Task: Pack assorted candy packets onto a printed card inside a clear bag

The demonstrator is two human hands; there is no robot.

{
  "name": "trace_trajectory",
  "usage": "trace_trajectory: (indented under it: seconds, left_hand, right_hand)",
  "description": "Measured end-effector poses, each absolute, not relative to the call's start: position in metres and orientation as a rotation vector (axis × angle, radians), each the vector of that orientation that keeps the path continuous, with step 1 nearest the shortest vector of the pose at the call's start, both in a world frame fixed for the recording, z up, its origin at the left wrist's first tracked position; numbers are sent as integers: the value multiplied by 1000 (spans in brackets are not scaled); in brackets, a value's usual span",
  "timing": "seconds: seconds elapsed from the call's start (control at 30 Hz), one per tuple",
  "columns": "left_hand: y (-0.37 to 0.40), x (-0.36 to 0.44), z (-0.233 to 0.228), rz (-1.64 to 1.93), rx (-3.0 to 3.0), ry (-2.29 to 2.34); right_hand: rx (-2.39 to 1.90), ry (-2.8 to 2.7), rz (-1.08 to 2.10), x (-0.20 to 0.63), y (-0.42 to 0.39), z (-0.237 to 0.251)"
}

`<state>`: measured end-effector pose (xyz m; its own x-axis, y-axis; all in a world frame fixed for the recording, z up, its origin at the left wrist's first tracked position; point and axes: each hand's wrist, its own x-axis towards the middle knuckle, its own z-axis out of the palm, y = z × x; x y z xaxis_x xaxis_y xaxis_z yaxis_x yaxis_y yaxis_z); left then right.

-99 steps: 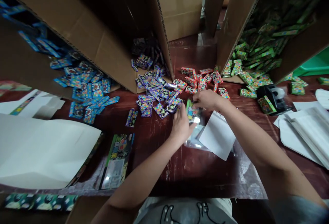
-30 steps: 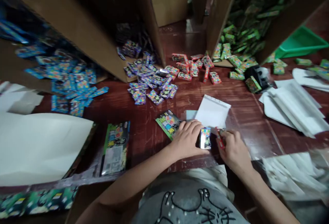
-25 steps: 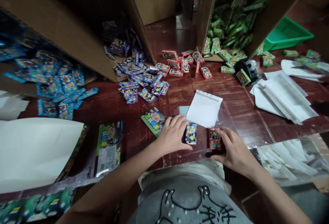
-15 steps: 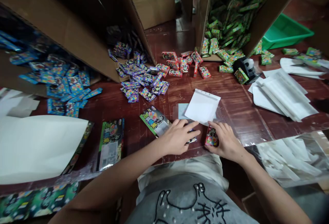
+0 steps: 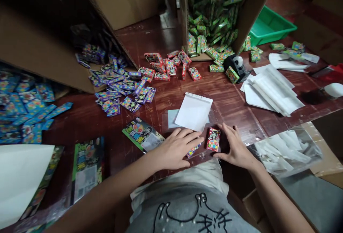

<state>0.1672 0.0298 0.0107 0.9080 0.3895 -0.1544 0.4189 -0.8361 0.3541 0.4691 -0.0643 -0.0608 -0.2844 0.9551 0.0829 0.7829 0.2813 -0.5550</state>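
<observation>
My left hand lies palm down on the table, fingers stretched out. It partly covers a small purple candy box, and only the box's near end shows. To its right a small red candy box lies face up. My right hand is open beside that red box, thumb and fingers apart around its right side. Just beyond the hands, a white paper sheet rests on a pale blue card and clear plastic. A printed black-and-green packet lies left of my left hand, its near end by the wrist.
Piles of purple boxes, red boxes, green boxes and blue boxes spread before cardboard cartons. A tape dispenser, white papers and a green tray are at right. A clear bin holds white scraps.
My right hand has let go of the red box, which now lies uncovered. My left hand still lies over the purple box. The view has swung right, so the scene appears shifted left.
</observation>
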Motion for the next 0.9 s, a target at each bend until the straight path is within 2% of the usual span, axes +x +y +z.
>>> trace_trajectory:
  seconds: [0.13,0.37,0.57,0.7,0.9]
  left_hand:
    - [34,165,4,-104,2636,634]
    - [23,212,-4,80,2499,754]
    - [21,220,-8,453,2035,876]
    - [19,208,-10,574,1552,768]
    - [12,187,-4,592,1716,814]
  right_hand:
    - [-1537,-2121,599,467,-59,-59]
    - [-1563,-2085,621,469,-55,-61]
    - [-1353,-1950,668,453,-63,-42]
    - [-1190,-1718,882,443,-65,-23]
    - [-1262,-1274,1209,437,-42,5]
